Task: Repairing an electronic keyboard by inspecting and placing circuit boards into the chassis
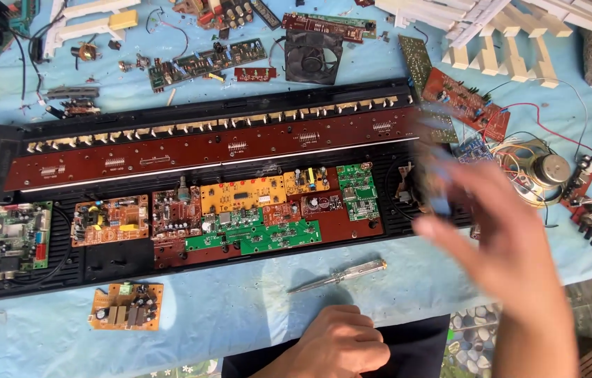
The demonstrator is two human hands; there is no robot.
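The right hand (499, 238) is up in the air and blurry, with its fingers spread open and holding nothing that can be seen. Under its fingers lies the long black case (191, 182) full of boards. The left hand (338, 346) is curled shut, empty, resting low. A screwdriver (341, 275) lies just above it.
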